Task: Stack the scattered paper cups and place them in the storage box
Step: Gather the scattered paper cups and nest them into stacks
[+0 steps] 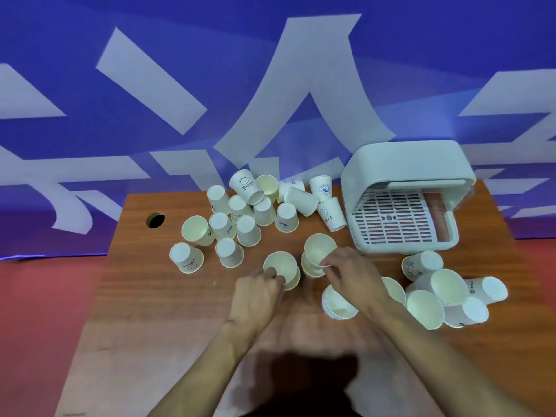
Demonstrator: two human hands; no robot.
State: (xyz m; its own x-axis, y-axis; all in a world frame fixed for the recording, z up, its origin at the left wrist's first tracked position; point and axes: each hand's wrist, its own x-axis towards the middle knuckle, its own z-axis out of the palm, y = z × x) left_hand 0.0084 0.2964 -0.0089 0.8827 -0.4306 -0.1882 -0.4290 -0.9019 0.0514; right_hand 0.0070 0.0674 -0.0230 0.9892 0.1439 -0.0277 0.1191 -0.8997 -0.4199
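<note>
Several white paper cups (248,230) lie scattered on the wooden table (144,311), many upside down. My left hand (258,293) grips an upright cup (281,266) at its near rim. My right hand (349,272) pinches the rim of another cup (319,248), which sits tilted in a cup below it. A short nested stack (337,305) stands just under my right wrist. The white storage box (403,206), with its lid raised and a slotted tray inside, stands at the back right.
More cups (445,293) lie heaped at the right, in front of the box. A round cable hole (155,220) sits near the table's back left corner. A blue banner with white shapes hangs behind the table.
</note>
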